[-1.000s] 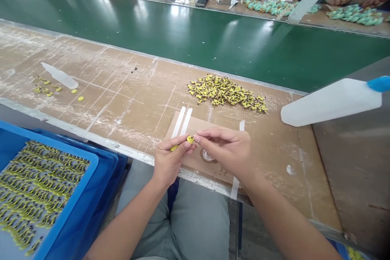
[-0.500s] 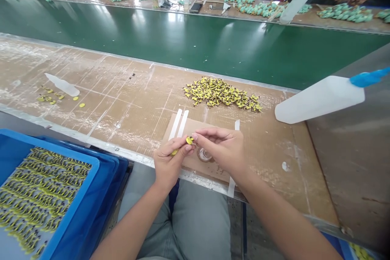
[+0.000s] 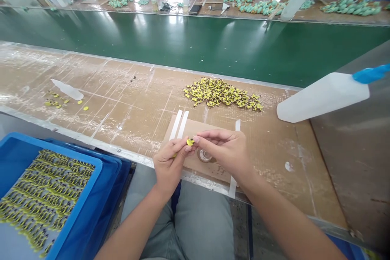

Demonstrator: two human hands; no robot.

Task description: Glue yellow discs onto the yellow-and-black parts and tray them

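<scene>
Between my two hands, above a cardboard sheet, is a small yellow and black piece. My left hand pinches its yellow part between thumb and forefinger, and a bit of yellow shows lower among the fingers. From the right, my right hand has thumb and forefinger closed at the dark end of the same piece. A small clear round dish sits on the cardboard, partly behind my right hand. Beyond lies a heap of yellow and black pieces.
A white glue bottle leans at the right by a metal panel. Blue trays with rows of pieces stand lower left. Yellow discs and a flat white bottle lie left. People work across the green belt.
The whole view has shifted slightly. Both hands keep nearly the same pose around the small piece, with no clear change in grip.
</scene>
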